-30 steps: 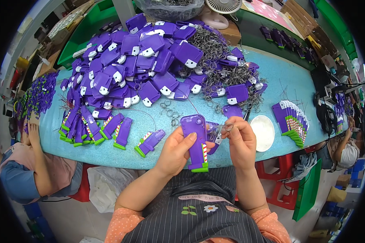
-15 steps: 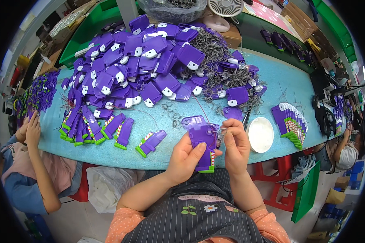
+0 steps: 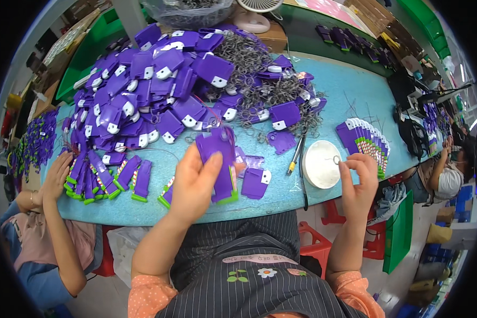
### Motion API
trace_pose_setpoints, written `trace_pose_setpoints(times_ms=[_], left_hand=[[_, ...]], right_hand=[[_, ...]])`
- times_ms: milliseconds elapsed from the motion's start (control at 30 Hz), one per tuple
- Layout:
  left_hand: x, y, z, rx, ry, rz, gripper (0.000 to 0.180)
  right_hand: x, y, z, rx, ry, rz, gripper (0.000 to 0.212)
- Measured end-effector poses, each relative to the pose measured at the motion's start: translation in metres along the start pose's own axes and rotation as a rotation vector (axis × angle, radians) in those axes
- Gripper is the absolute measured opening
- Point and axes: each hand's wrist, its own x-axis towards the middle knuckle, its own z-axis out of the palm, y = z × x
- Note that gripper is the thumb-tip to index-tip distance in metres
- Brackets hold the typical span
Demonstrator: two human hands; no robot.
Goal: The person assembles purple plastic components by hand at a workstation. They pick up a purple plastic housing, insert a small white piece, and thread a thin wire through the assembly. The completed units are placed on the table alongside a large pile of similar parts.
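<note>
My left hand (image 3: 193,177) grips a flat purple plastic part (image 3: 220,159) with a green end and a striped edge, thumb on its face and a thin red wire near its top. My right hand (image 3: 359,177) is raised over the right rim of a white round dish (image 3: 322,174), thumb and fingertip pinching a small metal ring (image 3: 336,159). On the table by the held part lie a purple plate with a white corner (image 3: 255,183) and a see-through purple piece (image 3: 253,162), partly hidden.
A large heap of purple plates (image 3: 138,90) and a tangle of metal rings (image 3: 249,58) fill the back. Purple-green parts stand in a row (image 3: 130,172) at left and a fanned stack (image 3: 363,138) at right. A cutter (image 3: 292,165) lies by the dish. A co-worker's hand (image 3: 55,177) is at left.
My hands have moved apart: the left has lifted the purple part leftward, and the right has swung right to the dish with a ring. The view has shifted; the co-worker's hands reach the left-hand parts.
</note>
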Motion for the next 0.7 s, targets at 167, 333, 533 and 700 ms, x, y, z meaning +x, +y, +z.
trace_pose_setpoints(times_ms=[167, 333, 533, 700], left_hand=[[-0.044, -0.011, 0.014, -0.141, -0.257, -0.316, 0.034], [-0.07, -0.019, 0.008, -0.254, -0.285, -0.332, 0.033], [-0.078, -0.018, 0.019, -0.279, -0.263, -0.303, 0.034], [-0.082, -0.011, 0.026, -0.249, -0.251, -0.274, 0.035]], right_hand=[[-0.016, 0.023, 0.024, 0.001, -0.146, -0.027, 0.006], [-0.014, 0.004, 0.007, 0.185, -0.012, 0.125, 0.004], [-0.032, -0.048, 0.005, 0.969, -0.228, 0.352, 0.003], [-0.047, -0.075, 0.031, 1.177, -0.436, 0.25, 0.006]])
